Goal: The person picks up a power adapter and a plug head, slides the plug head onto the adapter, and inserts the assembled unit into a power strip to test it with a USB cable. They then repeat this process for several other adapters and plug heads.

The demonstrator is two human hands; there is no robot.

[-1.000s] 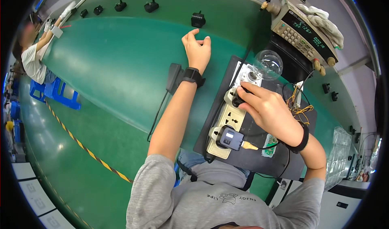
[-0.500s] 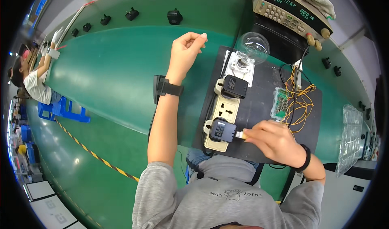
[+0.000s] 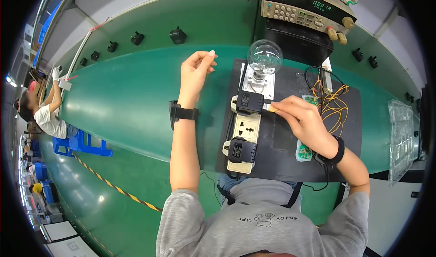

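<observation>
My right hand (image 3: 302, 118) pinches a small white and yellow USB plug (image 3: 271, 107) between thumb and fingers. The plug meets the right side of the upper black power adapter (image 3: 250, 102); whether it is fully inserted, I cannot tell. That adapter sits in a cream power strip (image 3: 240, 167), and a second black adapter (image 3: 242, 150) occupies the strip's near end. Above the green surface, left of the strip, my left hand (image 3: 195, 73) is raised with its fingers curled and closed, nothing visible in them. A black strap circles its wrist.
A clear glass bulb (image 3: 265, 57) stands on a white base beyond the strip. Yellow wires (image 3: 338, 104) and a green circuit board (image 3: 304, 153) lie to the right. A bench meter (image 3: 304, 11) stands at the back. Several black adapters (image 3: 178, 35) line the far side. Another person (image 3: 50, 107) works far left.
My right hand has moved with the plug from the near adapter to the far one. The meter's display has changed. My left hand stays raised and curled.
</observation>
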